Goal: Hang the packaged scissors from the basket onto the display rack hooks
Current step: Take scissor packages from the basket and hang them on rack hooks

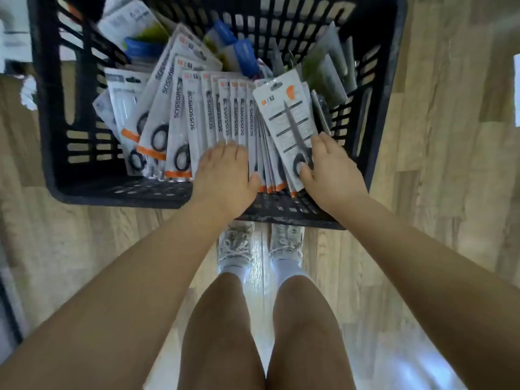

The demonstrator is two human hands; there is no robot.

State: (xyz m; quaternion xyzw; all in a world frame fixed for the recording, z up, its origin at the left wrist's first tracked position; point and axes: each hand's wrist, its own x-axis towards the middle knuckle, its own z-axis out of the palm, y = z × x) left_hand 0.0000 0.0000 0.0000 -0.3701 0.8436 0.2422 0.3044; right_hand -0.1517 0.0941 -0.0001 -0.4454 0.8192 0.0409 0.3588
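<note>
On pale wood-plank floor [450, 136], basket [50, 108]; left hand [225, 170] flat, right hand [332, 170] pinching scissors pack [284, 108].

Both forearms are bare, with no sleeves, watch or rings showing on the left hand [225, 170] or the right hand [330, 170]. The legs are bare down to white socks [235, 267] worn with pale grey lace-up sneakers [236, 240].

**What things are made of**

The basket [70, 164] is dull black plastic with holes. The scissors packs [194, 119] are smooth white card, a bit shiny. The floor [450, 136] looks like shiny wood. The shoes [235, 243] are pale cloth.
</note>
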